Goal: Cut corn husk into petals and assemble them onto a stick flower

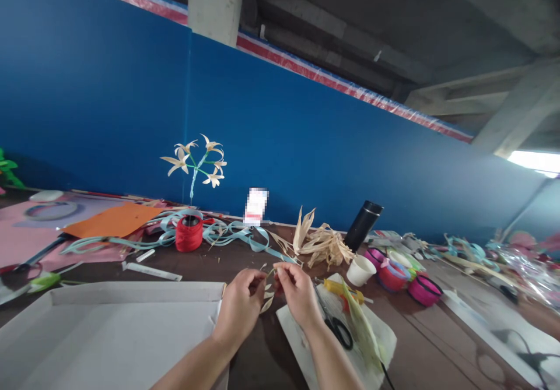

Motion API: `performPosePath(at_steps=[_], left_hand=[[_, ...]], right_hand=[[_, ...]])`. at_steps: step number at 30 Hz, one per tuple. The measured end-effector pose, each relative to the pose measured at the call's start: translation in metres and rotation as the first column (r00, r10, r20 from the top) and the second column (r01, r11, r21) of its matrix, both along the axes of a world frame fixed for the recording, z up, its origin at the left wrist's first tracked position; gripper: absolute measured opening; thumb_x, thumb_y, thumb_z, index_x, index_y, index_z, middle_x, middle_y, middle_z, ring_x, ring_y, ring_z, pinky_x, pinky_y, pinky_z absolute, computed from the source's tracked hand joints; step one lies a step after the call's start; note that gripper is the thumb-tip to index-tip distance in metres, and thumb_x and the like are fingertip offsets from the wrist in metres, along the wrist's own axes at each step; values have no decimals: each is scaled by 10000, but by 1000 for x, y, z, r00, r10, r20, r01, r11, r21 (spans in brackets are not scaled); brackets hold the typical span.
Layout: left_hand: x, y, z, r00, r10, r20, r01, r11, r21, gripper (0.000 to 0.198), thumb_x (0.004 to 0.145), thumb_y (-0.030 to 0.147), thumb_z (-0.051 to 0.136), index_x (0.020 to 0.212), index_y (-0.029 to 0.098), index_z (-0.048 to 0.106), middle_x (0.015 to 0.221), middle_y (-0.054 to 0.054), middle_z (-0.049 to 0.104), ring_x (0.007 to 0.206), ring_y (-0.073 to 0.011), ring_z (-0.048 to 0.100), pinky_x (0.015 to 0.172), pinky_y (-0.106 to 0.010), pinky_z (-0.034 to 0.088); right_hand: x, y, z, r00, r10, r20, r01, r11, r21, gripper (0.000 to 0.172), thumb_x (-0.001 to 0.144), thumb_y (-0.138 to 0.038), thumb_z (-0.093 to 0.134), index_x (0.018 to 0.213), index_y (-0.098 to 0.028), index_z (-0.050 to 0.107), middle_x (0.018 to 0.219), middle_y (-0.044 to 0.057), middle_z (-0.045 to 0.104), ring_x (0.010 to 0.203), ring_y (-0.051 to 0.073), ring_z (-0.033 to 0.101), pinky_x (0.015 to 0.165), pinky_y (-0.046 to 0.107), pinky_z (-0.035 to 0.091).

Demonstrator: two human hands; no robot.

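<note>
pale husk petals (266, 305) lie or hang, it is unclear which, at six o'clock from a slim greenish strand (270, 271) being worked above a cluttered brown tabletop (420, 337). the right hand (297, 294) pinches the strand between thumb and forefinger, other fingers loosely curled; the left hand (242, 302) bends in at eight o'clock, fingers curled, though how tightly it closes, and on what, cannot be told.

taking the strand as the dial's centre, a white open box (140, 292) spreads at eight o'clock, a red ribbon spool (189, 235) sits at ten, and a spray of husk flowers (195, 168) rises at eleven. dried corn husks (328, 247) heap at two, near a tilted black flask (364, 225); a white cup (361, 270) stands at three. black-handled scissors (340, 333) rest at four beside a yellow glue gun (339, 290) and a green corn husk (363, 326).

so fine a strand could slip or snap if pinched or twisted too hard, and the thin petals look likely to crease or tear under a stray finger. a right forearm swung outward could catch the scissors, or brush the glue gun's nozzle, which might be hot.
</note>
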State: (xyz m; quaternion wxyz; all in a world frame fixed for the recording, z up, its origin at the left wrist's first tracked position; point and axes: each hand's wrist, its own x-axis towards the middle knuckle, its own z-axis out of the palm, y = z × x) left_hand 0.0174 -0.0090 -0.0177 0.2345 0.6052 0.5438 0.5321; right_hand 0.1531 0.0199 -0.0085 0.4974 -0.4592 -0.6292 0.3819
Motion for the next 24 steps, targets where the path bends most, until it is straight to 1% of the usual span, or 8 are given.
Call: performPosePath(at_steps=[2, 4, 7, 10, 12, 15, 20, 24], left_hand=[[-1, 0, 0, 1000, 1, -13, -1, 1000, 0, 177, 761, 231, 457, 810, 208, 625, 776, -29, 651, 732, -163, 600, 664, -255, 443], [-1, 0, 1, 1000, 1, -23, -1, 1000, -3, 183, 764, 235, 451, 812, 206, 625, 777, -31, 649, 725, -161, 598, 659, -255, 442], [-2, 0, 1, 1000, -6, -29, 6, 1000, -4, 191, 768, 246, 445, 814, 204, 626, 781, -33, 647, 721, -159, 595, 656, -256, 442], [-1, 1, -1, 1000, -6, -15, 6, 1000, -17, 194, 764, 254, 446, 813, 200, 626, 780, -36, 646, 713, -159, 594, 645, -255, 446], [0, 2, -3, 1000, -8, -1, 8, 1000, -30, 197, 760, 255, 446, 822, 198, 625, 773, -35, 645, 704, -158, 595, 637, -254, 449], [1, 3, -6, 1000, -24, 8, 24, 999, -27, 204, 759, 250, 443, 830, 196, 627, 766, -34, 642, 696, -156, 593, 630, -251, 445], [0, 2, -3, 999, -42, -23, 42, 999, -21, 192, 749, 247, 458, 795, 207, 640, 758, -26, 644, 689, -149, 586, 622, -236, 427], [-1, 2, -1, 996, -73, -54, 71, 997, -44, 178, 742, 242, 472, 766, 214, 646, 755, -16, 648, 693, -145, 583, 618, -225, 414]], right_hand=[[2, 0, 0, 997, -15, 82, 11, 999, 48, 250, 793, -409, 531, 878, -214, 662, 702, 34, 635, 562, 171, 575, 500, 259, 455], [5, 1, 0, 979, -56, 198, 25, 987, 156, 208, 806, -356, 525, 863, -227, 678, 752, 38, 645, 631, 178, 587, 580, 269, 459], [10, 1, 2, 930, -123, 346, 17, 956, 294, 178, 813, -270, 517, 849, -251, 689, 840, 39, 646, 779, 190, 591, 715, 285, 446], [14, 1, 4, 871, -237, 429, 69, 926, 371, 172, 789, -238, 540, 843, -279, 698, 937, 27, 632, 825, 184, 584, 747, 288, 440], [15, 0, 6, 834, -315, 453, 121, 905, 408, 159, 767, -230, 561, 818, -287, 701, 951, 22, 625, 822, 180, 581, 728, 280, 444], [14, -1, 7, 816, -359, 453, 157, 892, 425, 128, 742, -220, 580, 746, -272, 697, 888, 28, 624, 787, 178, 579, 671, 269, 450], [15, 1, 9, 865, -333, 376, 165, 895, 414, 95, 719, -198, 597, 686, -246, 673, 856, 34, 628, 768, 178, 582, 646, 265, 446], [19, 3, 10, 892, -287, 349, 133, 905, 405, 91, 726, -198, 595, 713, -243, 673, 796, 23, 638, 750, 172, 586, 674, 265, 441]])
